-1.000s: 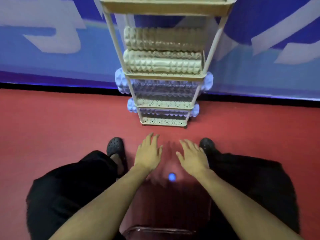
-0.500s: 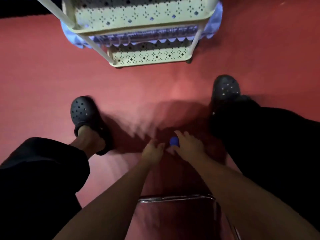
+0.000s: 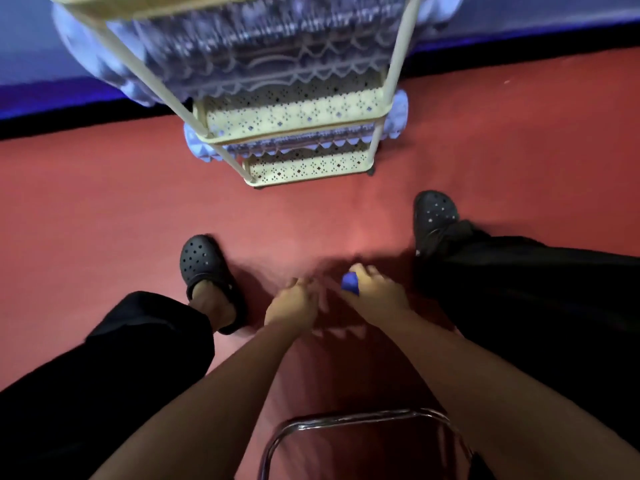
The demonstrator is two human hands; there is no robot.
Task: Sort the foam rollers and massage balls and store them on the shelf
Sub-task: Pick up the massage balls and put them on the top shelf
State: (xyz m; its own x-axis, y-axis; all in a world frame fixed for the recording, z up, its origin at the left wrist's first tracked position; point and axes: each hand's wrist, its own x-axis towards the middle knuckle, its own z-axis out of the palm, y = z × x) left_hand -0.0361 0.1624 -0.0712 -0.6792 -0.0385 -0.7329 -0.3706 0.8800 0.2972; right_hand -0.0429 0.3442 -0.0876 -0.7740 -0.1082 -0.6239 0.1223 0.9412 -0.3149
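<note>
Blue and small, the massage ball (image 3: pixel 349 283) sits low over the red floor (image 3: pixel 104 216), just right of centre in the view, with the right hand (image 3: pixel 372 292) curled over it so that only its left side shows past the fingers. Whether the ball touches the floor cannot be told. The left hand (image 3: pixel 292 303) is just beside it at 9 o'clock, fingers bent inward and blurred; it appears to hold nothing, and the two hands are close but not touching.

At 12 o'clock from the hands stands the cream shelf (image 3: pixel 294 114) with perforated tiers. A pale blue foam roller (image 3: pixel 197 147) lies on the lowest tier, its ends poking out on both sides, and a larger blue roller (image 3: pixel 104 60) fills the tier above, smeared by motion.

Black perforated clogs flank the hands: the left clog (image 3: pixel 204 261) at 10 o'clock, the right clog (image 3: pixel 434 213) at 2 o'clock, both under black trousers. A chrome chair frame (image 3: pixel 363 419) curves across the bottom at 6 o'clock, between the forearms.
</note>
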